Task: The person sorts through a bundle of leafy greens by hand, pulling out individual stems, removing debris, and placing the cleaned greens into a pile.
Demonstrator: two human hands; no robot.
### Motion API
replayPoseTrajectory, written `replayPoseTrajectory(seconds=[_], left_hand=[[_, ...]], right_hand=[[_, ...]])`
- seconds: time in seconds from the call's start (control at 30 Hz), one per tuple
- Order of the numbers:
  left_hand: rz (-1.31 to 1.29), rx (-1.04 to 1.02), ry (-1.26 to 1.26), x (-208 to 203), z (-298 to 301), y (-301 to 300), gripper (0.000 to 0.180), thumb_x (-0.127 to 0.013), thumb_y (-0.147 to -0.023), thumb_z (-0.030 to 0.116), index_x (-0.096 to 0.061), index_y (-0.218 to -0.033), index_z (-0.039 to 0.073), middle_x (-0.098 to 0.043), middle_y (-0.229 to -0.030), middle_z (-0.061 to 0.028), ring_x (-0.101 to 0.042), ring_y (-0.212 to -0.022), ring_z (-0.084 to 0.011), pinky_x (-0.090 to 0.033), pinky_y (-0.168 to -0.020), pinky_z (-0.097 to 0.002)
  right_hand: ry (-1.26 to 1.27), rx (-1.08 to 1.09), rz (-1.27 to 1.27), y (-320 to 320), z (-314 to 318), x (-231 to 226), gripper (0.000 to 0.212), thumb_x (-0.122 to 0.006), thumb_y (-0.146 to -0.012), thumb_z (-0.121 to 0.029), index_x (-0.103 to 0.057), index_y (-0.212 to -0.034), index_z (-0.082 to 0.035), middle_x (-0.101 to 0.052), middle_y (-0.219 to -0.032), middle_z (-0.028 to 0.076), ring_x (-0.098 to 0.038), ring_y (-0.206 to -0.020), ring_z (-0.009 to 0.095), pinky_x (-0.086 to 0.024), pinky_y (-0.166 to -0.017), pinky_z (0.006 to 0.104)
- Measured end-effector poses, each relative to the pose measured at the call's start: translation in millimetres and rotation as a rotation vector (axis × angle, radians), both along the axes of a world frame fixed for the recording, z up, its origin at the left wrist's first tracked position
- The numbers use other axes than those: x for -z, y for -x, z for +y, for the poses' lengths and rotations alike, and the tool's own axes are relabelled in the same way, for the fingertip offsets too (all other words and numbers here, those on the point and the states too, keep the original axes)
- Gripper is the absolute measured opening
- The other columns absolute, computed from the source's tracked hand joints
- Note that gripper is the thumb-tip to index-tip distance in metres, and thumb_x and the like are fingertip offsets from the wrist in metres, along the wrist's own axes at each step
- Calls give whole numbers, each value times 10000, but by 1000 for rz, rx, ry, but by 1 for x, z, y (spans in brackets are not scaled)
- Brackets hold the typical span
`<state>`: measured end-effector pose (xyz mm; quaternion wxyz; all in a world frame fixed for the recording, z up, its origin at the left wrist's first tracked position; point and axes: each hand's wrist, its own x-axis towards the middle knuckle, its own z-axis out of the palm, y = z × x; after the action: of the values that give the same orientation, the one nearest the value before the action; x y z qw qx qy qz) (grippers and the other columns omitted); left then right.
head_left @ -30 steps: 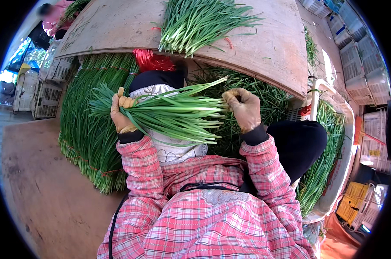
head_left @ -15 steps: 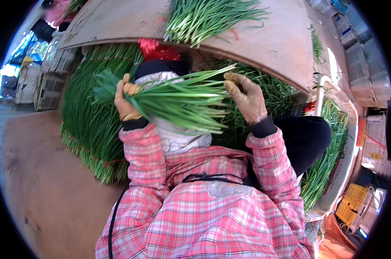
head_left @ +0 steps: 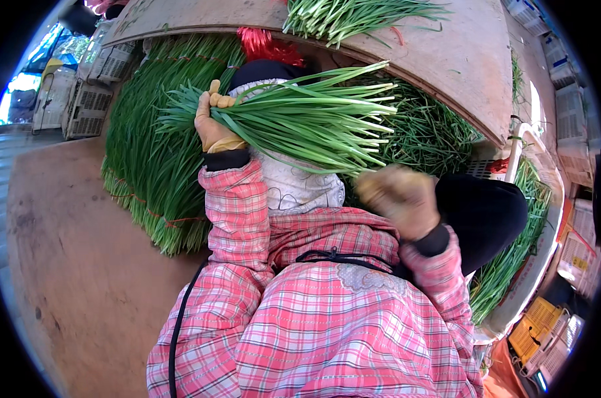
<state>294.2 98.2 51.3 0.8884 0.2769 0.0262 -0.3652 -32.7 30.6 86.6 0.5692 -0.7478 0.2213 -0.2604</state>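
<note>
A bunch of garlic chives (head_left: pixel 313 119) lies sideways in front of me, with my left hand (head_left: pixel 214 126) closed round its leafy part. Yellowish covers sit on the fingers of that hand. To the right the pale stem ends fan out loosely. Just below those ends is my right hand (head_left: pixel 403 202), smeared by motion, so its fingers cannot be read. On the left, a big pile of tied chive bundles (head_left: pixel 158 126) stands close to my left forearm. More loose chives (head_left: pixel 360 16) rest on the board (head_left: pixel 446 60) ahead.
Under the board's edge are red ties (head_left: pixel 264 46) and a heap of dark green leaves (head_left: pixel 433 129). At my right a white tub (head_left: pixel 545 259) holds more chives. Crates (head_left: pixel 88 109) stand at the far left; a yellow crate (head_left: pixel 536 325) sits at the lower right.
My right hand has dropped from beside the upper stem ends to below them, nearer my body. The stem ends are spread more widely. My left hand keeps its hold, and the whole view has shifted.
</note>
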Motion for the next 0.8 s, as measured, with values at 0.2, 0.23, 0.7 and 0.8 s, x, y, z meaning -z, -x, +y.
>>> replayPoseTrajectory(seconds=[0.2, 0.23, 0.7, 0.8], left_hand=[[-125, 482, 510, 25, 1, -16, 324, -353, -957, 262, -556, -1110, 62, -194, -601, 71, -228, -554, -74, -348, -729, -287], [-137, 452, 484, 27, 6, -20, 323, -355, -957, 262, -558, -1106, 61, -200, -597, 72, -231, -554, -73, -345, -721, -280], [-198, 354, 537, 11, 2, -5, 330, -370, -958, 229, -578, -993, -25, -324, -528, 64, -289, -474, -52, -270, -506, -216], [-251, 370, 574, 8, 3, -4, 338, -352, -964, 224, -573, -1006, -28, -374, -514, 62, -304, -450, -50, -278, -486, -201]], right_hand=[[578, 27, -103, -32, 10, -21, 213, -671, -657, -98, -623, -864, -85, -537, -600, 59, -544, -503, 235, -428, -452, 347], [562, 113, -138, -23, -3, -24, 231, -689, -656, -71, -630, -878, -86, -567, -630, 58, -556, -515, 230, -440, -458, 332], [858, 206, 423, -18, -45, 10, 42, -555, -766, -97, -521, -781, -77, -534, -708, 125, -566, -617, 276, -447, -524, 388], [761, 189, 519, 3, -13, 24, 85, -562, -774, -135, -507, -778, -70, -527, -644, 97, -573, -540, 252, -444, -462, 374]])
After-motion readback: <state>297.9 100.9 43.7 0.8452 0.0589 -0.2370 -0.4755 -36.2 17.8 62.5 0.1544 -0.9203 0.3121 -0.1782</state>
